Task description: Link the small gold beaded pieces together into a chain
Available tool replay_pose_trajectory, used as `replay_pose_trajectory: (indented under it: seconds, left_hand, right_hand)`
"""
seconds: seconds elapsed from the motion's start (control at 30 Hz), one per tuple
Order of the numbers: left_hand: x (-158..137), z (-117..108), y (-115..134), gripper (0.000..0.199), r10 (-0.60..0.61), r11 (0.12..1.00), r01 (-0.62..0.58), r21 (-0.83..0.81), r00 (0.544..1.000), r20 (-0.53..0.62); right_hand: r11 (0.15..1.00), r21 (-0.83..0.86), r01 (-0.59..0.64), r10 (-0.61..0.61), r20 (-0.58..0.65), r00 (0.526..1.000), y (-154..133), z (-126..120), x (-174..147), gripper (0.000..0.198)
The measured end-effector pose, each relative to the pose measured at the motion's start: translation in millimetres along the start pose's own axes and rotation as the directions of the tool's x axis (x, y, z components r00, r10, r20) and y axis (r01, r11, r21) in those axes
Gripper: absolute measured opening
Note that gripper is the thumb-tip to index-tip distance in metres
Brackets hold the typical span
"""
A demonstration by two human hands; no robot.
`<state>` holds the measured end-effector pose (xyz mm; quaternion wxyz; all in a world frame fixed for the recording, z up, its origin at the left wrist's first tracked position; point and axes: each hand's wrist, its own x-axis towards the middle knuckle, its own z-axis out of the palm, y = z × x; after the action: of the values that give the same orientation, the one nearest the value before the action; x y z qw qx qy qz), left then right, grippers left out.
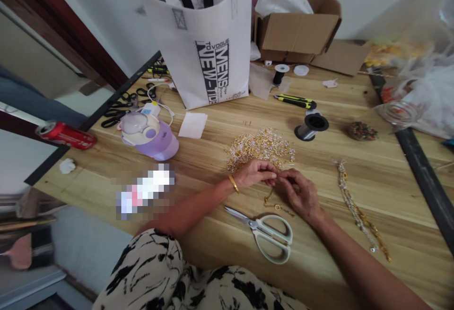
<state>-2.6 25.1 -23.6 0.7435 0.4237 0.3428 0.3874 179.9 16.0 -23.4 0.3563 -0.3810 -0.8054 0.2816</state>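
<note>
My left hand (256, 173), with a gold bangle (233, 184) at its wrist, is closed in a pinch. Its fingertips meet those of my right hand (300, 193), also pinched. What lies between the right fingers is too small to make out. A thin gold chain (277, 207) runs down from the left fingertips onto the table, with a small ring along it. Just behind the left hand spreads a heap of gold and clear beaded chain pieces (260, 145). Scissors with pale handles (272, 237) lie slightly open in front of the hands.
Finished-looking gold and silver chains (358, 210) lie at right. Behind are a wire spool (310, 127), a utility knife (295, 101), a dark bead cluster (362, 131), a white bag (216, 59) and a cardboard box (298, 33). A purple bottle (156, 137) and red can (67, 135) occupy the left.
</note>
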Motion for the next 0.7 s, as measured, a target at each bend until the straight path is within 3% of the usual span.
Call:
replay_pose_trajectory:
  seconds: [0.4,0.7]
  left_hand:
    - [-6,5,7,0.039,0.019,0.998,-0.017,0.053,1.0,-0.022]
    - [-6,-2,11,0.039,-0.003,0.988,-0.001,0.157,1.0,0.027]
  right_hand:
    - [0.979,0.169,-0.114,0.123,-0.042,0.992,-5,-1,1,0.012]
    - [0.827,0.488,-0.277,0.245,0.13,0.961,-7,-1,3,0.018]
